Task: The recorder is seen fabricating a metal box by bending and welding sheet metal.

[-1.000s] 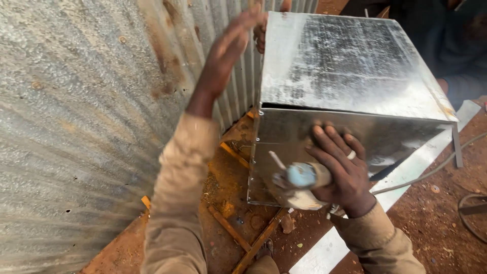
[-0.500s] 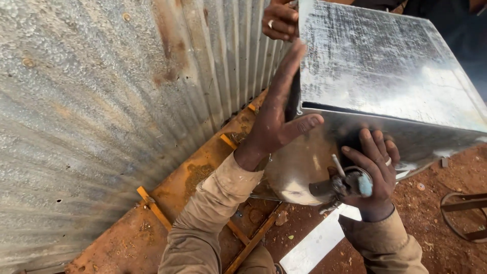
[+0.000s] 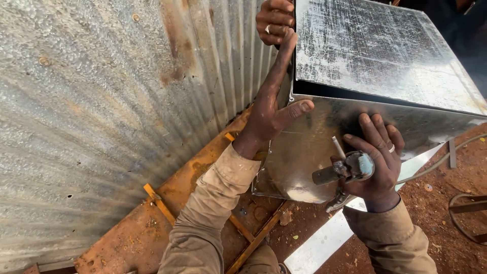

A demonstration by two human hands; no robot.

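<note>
in the centre of the frame the left hand point(image 3: 271, 109) is pressing open-fingered on the corner of the shiny galvanised sheet-metal box point(image 3: 375, 66), while the right hand point(image 3: 378, 160) is gripping a grey welding electrode holder point(image 3: 347, 170) against its front, where no finished seam is visible yet.

surface: red dirt ground point(image 3: 436, 203) | on it: rusty steel plate point(image 3: 127, 238); metal box point(image 3: 375, 56); cable point(image 3: 441, 160)

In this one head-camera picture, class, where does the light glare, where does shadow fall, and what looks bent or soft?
Head view: glare whitens the metal box top and the pale strip on the ground; shadow fills the dark seam under the lid by the left hand; the corrugated sheet fans out with wide-angle distortion; the tool in the right hand looks slightly soft.
</note>
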